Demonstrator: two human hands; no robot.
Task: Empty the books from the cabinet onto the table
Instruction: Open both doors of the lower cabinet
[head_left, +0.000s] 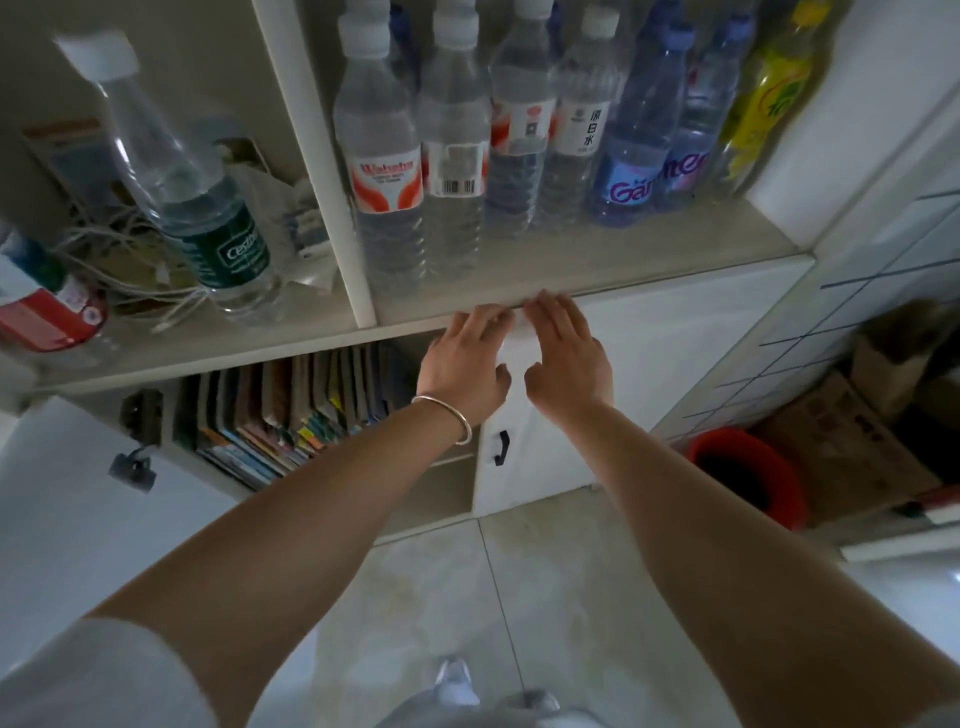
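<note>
I rest my left hand (465, 364) and right hand (566, 358), fingers spread and gripping nothing, on the closed door's (649, 374) top edge; the books (291, 410) stand untouched beside it.

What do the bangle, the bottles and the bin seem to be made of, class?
Bangle: likely metal, silvery and polished; it glints on the left wrist.
Bottles: clear plastic, probably; see-through ribbed walls, screw caps, printed labels.
Bin: looks like red plastic, smooth, with a slight sheen; its dark inside cannot be made out.
</note>
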